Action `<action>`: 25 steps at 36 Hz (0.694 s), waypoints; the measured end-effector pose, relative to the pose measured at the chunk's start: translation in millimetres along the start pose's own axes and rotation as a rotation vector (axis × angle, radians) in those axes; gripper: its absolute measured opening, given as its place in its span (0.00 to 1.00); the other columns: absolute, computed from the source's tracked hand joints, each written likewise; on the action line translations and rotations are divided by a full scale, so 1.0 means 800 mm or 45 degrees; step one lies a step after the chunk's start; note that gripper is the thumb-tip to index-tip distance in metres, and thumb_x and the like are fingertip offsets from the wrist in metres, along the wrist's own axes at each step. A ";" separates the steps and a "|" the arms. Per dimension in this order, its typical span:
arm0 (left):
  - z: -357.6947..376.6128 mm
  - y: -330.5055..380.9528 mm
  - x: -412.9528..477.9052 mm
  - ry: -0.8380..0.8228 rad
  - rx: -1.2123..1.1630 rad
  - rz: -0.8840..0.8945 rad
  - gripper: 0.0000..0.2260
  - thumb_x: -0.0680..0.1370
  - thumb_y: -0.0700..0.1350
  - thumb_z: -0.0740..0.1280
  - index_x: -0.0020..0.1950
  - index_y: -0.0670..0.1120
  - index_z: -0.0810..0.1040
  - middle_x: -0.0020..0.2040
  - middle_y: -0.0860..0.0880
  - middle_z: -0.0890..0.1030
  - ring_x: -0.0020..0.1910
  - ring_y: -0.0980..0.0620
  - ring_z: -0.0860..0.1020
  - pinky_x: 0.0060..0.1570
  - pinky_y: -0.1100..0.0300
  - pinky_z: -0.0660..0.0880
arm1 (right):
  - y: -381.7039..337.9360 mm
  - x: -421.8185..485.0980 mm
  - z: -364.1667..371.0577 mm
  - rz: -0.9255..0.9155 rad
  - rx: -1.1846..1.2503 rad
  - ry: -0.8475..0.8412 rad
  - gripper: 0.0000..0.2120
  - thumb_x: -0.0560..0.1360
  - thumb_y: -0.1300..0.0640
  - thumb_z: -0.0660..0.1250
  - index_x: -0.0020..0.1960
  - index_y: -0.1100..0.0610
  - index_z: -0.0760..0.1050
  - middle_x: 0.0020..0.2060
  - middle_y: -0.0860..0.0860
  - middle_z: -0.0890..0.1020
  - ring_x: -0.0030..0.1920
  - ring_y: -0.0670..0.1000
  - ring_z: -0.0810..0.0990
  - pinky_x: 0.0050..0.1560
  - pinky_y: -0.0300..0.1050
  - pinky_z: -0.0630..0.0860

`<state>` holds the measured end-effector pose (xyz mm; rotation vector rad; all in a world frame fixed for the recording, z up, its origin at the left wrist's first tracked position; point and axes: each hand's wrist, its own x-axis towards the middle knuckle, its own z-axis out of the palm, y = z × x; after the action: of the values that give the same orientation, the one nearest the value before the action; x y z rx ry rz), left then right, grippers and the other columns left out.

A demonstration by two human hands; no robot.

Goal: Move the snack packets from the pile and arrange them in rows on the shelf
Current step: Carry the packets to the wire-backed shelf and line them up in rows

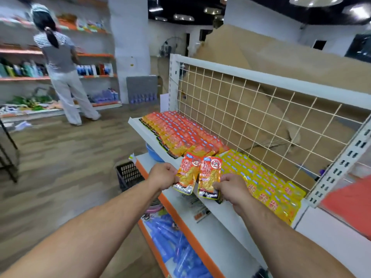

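Each of the hands pinches one orange snack packet by its lower end: the left hand (163, 177) holds the left packet (185, 174), the right hand (230, 186) the right packet (209, 176), side by side above the shelf's (226, 209) front edge. Orange rows (180, 133) fill the shelf's far end, yellow rows (267, 181) the near end.
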<state>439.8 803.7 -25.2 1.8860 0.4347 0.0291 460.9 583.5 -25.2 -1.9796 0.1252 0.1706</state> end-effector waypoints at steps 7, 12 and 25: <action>-0.015 0.013 0.073 0.015 0.023 -0.003 0.09 0.71 0.32 0.72 0.37 0.42 0.76 0.32 0.44 0.75 0.27 0.50 0.69 0.23 0.66 0.63 | -0.029 0.068 0.022 -0.047 -0.031 -0.040 0.17 0.71 0.66 0.73 0.34 0.55 0.66 0.27 0.51 0.67 0.21 0.44 0.64 0.27 0.39 0.60; -0.013 0.017 0.124 -0.036 0.050 -0.002 0.08 0.73 0.32 0.72 0.38 0.40 0.75 0.33 0.44 0.79 0.33 0.52 0.62 0.25 0.66 0.64 | -0.036 0.106 0.030 -0.016 -0.084 -0.013 0.13 0.71 0.64 0.73 0.35 0.56 0.70 0.31 0.56 0.73 0.27 0.51 0.67 0.26 0.38 0.62; -0.015 0.022 0.281 -0.276 0.439 0.180 0.06 0.71 0.37 0.75 0.39 0.45 0.80 0.41 0.48 0.82 0.45 0.47 0.81 0.50 0.54 0.80 | -0.070 0.173 0.079 0.113 -0.134 0.312 0.23 0.67 0.66 0.74 0.27 0.53 0.63 0.27 0.54 0.67 0.31 0.51 0.70 0.33 0.44 0.62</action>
<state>651.0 879.7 -47.6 2.2278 0.1633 -0.1641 602.5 662.4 -24.5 -2.0957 0.3695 -0.0096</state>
